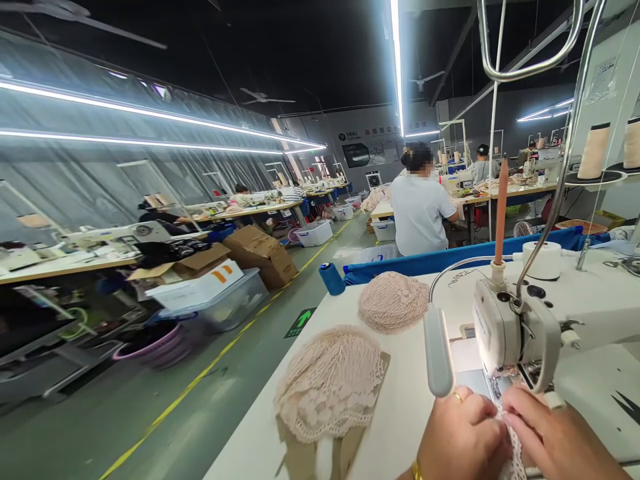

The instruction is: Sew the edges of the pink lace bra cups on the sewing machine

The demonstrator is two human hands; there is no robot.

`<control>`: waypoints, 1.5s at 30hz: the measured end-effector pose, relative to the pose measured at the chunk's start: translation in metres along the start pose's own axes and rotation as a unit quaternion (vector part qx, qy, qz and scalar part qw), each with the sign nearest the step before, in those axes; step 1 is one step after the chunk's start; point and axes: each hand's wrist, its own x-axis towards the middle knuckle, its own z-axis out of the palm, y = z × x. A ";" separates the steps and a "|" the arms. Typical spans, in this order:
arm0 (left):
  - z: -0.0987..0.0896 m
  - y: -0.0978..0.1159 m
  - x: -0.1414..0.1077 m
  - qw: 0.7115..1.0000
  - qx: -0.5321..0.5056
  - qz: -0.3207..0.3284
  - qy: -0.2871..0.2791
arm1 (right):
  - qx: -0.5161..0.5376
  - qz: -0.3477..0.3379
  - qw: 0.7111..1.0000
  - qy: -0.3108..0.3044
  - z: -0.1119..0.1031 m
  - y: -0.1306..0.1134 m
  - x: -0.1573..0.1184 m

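Observation:
My left hand (pixel 463 430), with a ring and a gold bracelet, is closed on a pale lace strip (pixel 516 453) just in front of the sewing machine's needle area. From the right, my right hand (pixel 550 427) pinches the same strip, its fingertips close to the left ones. The strip runs from under the presser foot (pixel 495 387) down between both hands. The white sewing machine (pixel 493 327) stands over them. Left of it on the white table lie a beige lace piece (pixel 333 387) on brown card and a second lace piece (pixel 393 301) behind.
A grey lamp (pixel 440 353) hangs close to my left hand. A blue thread cone (pixel 331 279) stands at the table's left edge, beside blue cloth (pixel 390 267). Black scissors (pixel 627 405) lie at the right. A person in a white shirt (pixel 420 213) sits ahead.

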 end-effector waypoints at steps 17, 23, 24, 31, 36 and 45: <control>-0.002 -0.002 0.002 0.998 0.063 0.019 -0.008 | -0.088 -0.145 0.985 -0.010 -0.024 0.020 0.007; 0.005 -0.003 0.000 0.999 0.049 0.015 0.017 | -0.106 -0.151 0.982 0.033 -0.029 0.017 0.011; 0.006 -0.003 0.000 0.999 0.048 0.013 0.018 | -0.113 -0.150 0.982 0.033 -0.029 0.016 0.011; 0.006 -0.005 -0.003 0.999 0.044 0.013 -0.010 | -0.125 -0.146 0.981 0.016 -0.026 0.018 0.010; 0.008 -0.008 -0.002 0.999 0.049 0.011 -0.021 | -0.123 -0.155 0.980 0.010 -0.024 0.022 0.009; -0.004 -0.006 -0.016 0.988 0.094 -0.002 -0.120 | -0.104 -0.199 0.971 0.080 -0.043 0.009 0.018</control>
